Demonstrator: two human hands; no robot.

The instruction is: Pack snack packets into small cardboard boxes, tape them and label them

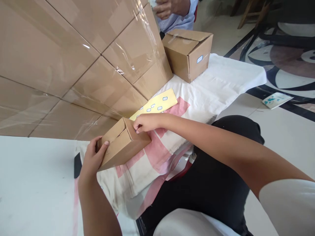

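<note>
A small closed cardboard box (120, 144) sits tilted in view on the cloth-covered table. My left hand (94, 152) grips its left end, thumb on the top face and the other fingers around the far side. My right hand (147, 122) is closed, with its curled fingers against the box's right end face. Whatever those fingers may hold is hidden. Just behind the right hand lies a yellow sheet (169, 96) bearing several small white labels with blue borders.
Taped cardboard boxes (81, 65) form a wall at the left and back. Another box (189, 54) with a blue-edged label stands at the table's far end, near another person's hand (166, 8). White and pink cloth (228, 73) covers the table. A small packet (277, 100) lies on the floor.
</note>
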